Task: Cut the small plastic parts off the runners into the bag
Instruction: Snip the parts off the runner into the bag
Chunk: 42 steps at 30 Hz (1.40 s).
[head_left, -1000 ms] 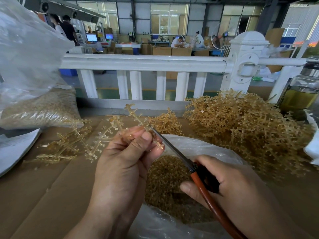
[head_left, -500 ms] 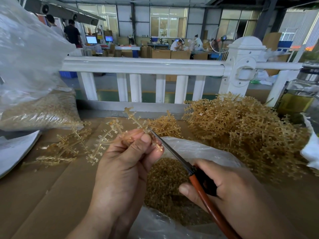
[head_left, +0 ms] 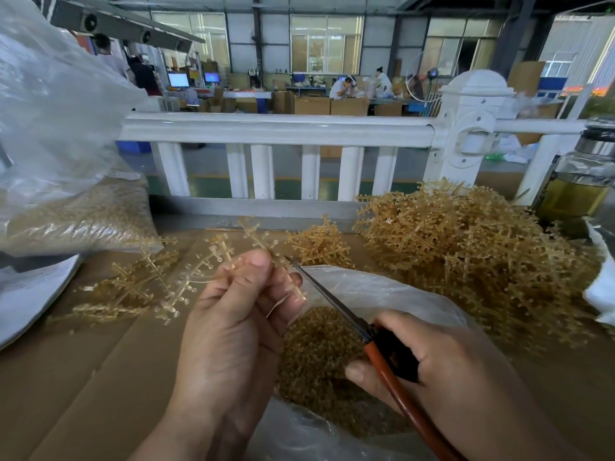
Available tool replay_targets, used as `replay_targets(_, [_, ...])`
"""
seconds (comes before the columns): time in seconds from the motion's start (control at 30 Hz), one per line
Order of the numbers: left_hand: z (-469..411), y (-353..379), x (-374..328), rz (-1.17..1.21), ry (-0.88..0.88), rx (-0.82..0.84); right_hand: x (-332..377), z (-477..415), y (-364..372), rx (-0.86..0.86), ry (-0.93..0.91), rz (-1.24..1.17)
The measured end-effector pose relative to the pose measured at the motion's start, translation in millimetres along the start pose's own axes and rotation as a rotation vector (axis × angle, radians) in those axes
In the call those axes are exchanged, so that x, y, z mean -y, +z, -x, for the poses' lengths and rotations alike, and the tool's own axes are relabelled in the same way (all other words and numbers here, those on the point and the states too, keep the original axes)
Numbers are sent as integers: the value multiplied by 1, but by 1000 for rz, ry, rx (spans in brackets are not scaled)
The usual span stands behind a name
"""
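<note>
Since a second ago: little change, left hand (head_left: pixel 233 314) keeps the same pinch on the runner (head_left: pixel 266 247), thumb and fingers closed round the stem; view has tilted slightly, scissors (head_left: pixel 332 302) tip sits a touch higher along the branch. Right hand (head_left: pixel 442 371) wrapped on the scissors' orange-black handle, blades look nearly closed with the tip touching the runner just beside the left fingertips. Read: mid-cycle, snipping part by part down this branch; several parts remain on its far arms, so this runner isn't done. Cut happens directly over the open bag (head_left: pixel 382 291), so parts should drop in. Bag holds a good mound of cut parts (head_left: pixel 316 354), roughly under the hands. Second, fuller bag (head_left: pixel 76 217) of parts lies back left on the tabletop (head_left: pixel 83 377). Uncut runner pile (head_left: pixel 466 247) at right is large, so lots left. A few loose runners (head_left: pixel 126 284) lie left of the hand; can't tell whether stripped. Jar (head_left: pixel 579 184) of yellowish liquid far right, irrelevant.
</note>
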<state>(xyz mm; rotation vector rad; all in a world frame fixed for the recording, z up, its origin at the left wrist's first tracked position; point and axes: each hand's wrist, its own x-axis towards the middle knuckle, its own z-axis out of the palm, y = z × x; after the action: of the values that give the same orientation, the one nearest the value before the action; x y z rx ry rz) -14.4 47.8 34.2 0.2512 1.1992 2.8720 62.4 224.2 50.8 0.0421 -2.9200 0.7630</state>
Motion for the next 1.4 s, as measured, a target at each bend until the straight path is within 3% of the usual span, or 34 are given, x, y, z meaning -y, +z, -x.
replay_targets(0.4, [3, 2, 2, 20, -6, 39, 5, 4, 1, 16, 15, -160])
replay_targets(1.4, [10, 8, 6, 40, -96, 11, 1, 2, 2, -39, -8, -81])
